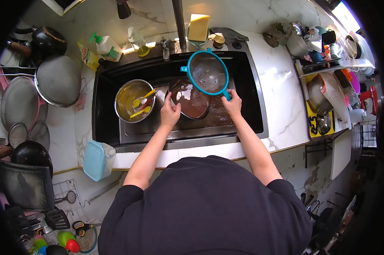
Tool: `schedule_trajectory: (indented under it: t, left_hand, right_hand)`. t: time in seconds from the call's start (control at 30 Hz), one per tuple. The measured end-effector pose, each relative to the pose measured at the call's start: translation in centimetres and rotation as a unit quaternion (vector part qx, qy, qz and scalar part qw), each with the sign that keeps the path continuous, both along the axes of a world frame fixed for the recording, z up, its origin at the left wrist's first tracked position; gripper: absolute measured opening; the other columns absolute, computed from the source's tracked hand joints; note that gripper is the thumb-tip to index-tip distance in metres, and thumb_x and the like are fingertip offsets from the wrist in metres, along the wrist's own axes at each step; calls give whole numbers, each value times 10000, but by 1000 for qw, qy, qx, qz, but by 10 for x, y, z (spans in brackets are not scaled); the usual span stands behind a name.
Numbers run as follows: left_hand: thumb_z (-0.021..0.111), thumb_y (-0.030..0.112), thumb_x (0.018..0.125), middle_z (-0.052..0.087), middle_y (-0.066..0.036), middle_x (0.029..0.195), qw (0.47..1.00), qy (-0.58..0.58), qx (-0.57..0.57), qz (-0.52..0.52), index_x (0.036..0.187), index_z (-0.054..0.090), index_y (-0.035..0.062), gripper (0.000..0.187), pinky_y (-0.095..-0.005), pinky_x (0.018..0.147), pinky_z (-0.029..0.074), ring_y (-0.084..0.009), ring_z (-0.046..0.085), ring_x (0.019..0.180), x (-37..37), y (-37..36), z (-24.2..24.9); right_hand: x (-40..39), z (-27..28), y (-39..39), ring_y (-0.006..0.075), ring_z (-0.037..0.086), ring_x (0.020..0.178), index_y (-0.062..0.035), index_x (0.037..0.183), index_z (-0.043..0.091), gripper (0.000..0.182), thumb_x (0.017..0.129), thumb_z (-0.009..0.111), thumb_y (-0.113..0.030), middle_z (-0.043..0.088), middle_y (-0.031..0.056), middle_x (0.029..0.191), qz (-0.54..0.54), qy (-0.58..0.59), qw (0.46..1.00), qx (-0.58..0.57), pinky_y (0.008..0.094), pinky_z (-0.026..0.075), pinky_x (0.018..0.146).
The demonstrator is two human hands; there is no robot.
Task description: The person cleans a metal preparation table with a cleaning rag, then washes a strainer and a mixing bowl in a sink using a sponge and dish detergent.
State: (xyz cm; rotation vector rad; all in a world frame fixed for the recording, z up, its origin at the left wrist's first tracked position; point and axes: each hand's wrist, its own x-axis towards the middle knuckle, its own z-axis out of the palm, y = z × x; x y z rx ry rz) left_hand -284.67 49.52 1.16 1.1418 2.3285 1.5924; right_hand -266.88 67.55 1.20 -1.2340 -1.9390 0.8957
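Observation:
A teal-rimmed strainer (208, 73) is tilted over the right part of the black sink (238, 127). My right hand (232, 103) is closed round its short handle. Below and left of the strainer lies a round vessel of brown liquid (194, 102), partly covered by the strainer. My left hand (170, 112) grips this vessel at its left rim. Brown liquid also lies on the sink floor to the right. Beside my left hand, a steel bowl (123, 102) holds yellow-handled utensils (142, 111).
Behind the sink stand a soap bottle (109, 49), a spray bottle (139, 42), a sponge (198, 27) and the faucet (179, 25). A blue-lidded container (94, 160) is at the front left. Sieves (58, 80) hang left; a dish rack (336, 68) stands right.

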Motion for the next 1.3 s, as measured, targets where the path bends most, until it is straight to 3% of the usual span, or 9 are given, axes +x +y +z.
schedule_trajectory:
  t: [0.17, 0.23, 0.37, 0.57, 0.67, 0.77, 1.0, 1.2, 1.3]
  left_hand:
    - [629, 98, 692, 422, -26, 549, 999, 32, -6, -25, 1073, 535, 35, 397, -224, 445, 372, -101, 425, 453, -2, 0, -1]
    - [642, 106, 679, 423, -25, 610, 995, 73, -34, -59, 1018, 566, 44, 353, -219, 456, 376, -109, 426, 465, -4, -1, -1]
    - [657, 138, 667, 435, -44, 715, 994, 73, -49, -64, 973, 588, 70, 321, -226, 472, 390, -126, 443, 515, -2, -2, 3]
    - [730, 285, 578, 377, -120, 1046, 973, 218, -34, -71, 1085, 543, 138, 560, -242, 532, 443, -178, 475, 722, -2, -3, 15]
    - [763, 331, 500, 306, -129, 1200, 980, 71, -125, -140, 1172, 460, 199, 749, -384, 781, 434, -308, 457, 952, 2, -5, 25]
    - [779, 372, 492, 290, -142, 1240, 971, 171, -120, -117, 1181, 455, 190, 782, -377, 809, 435, -308, 440, 1010, 5, -2, 22]
    - [750, 411, 529, 295, -131, 1292, 960, 192, -168, -113, 1158, 468, 204, 720, -386, 809, 435, -322, 428, 1036, 11, 2, 24]
    - [735, 429, 541, 330, -142, 1287, 953, 218, -180, -109, 907, 562, 149, 492, -384, 745, 462, -311, 458, 996, 20, 15, 27]
    - [737, 420, 544, 335, -151, 1280, 953, 200, -204, -99, 895, 561, 151, 476, -384, 750, 460, -316, 455, 1010, 23, 20, 29]
  right_hand:
    - [0, 1, -1, 200, 547, 536, -53, 827, 564, 257, 618, 602, -197, 559, 95, 621, 20, -51, 998, -21, 298, 426, 531]
    - [0, 0, -3, 264, 565, 565, -102, 817, 572, 251, 612, 582, -247, 560, 90, 589, 26, -59, 998, -18, 373, 432, 544]
    - [-1, -4, -2, 281, 573, 606, -107, 833, 574, 269, 614, 580, -263, 572, 100, 618, 41, -85, 995, -34, 389, 436, 569]
    - [-2, -2, -2, 323, 581, 762, -112, 880, 565, 292, 646, 565, -286, 607, 136, 749, 65, -161, 981, -86, 416, 438, 667]
    - [-2, -3, 0, 325, 574, 772, -94, 897, 561, 309, 646, 567, -274, 597, 151, 748, 51, -198, 973, -105, 402, 430, 664]
    - [0, -4, 2, 339, 564, 825, -110, 936, 553, 333, 651, 562, -283, 605, 159, 789, 46, -229, 961, -145, 412, 424, 703]
    - [-1, 1, 4, 344, 551, 888, -122, 984, 540, 349, 676, 543, -286, 602, 167, 873, 35, -232, 958, -164, 420, 422, 760]
    - [-2, 5, 6, 345, 542, 930, -128, 1017, 528, 363, 694, 521, -292, 590, 176, 944, 32, -244, 954, -171, 427, 417, 792]
    - [-1, 5, 8, 344, 541, 935, -129, 1023, 525, 371, 692, 521, -296, 588, 179, 952, 19, -248, 953, -172, 425, 416, 798]
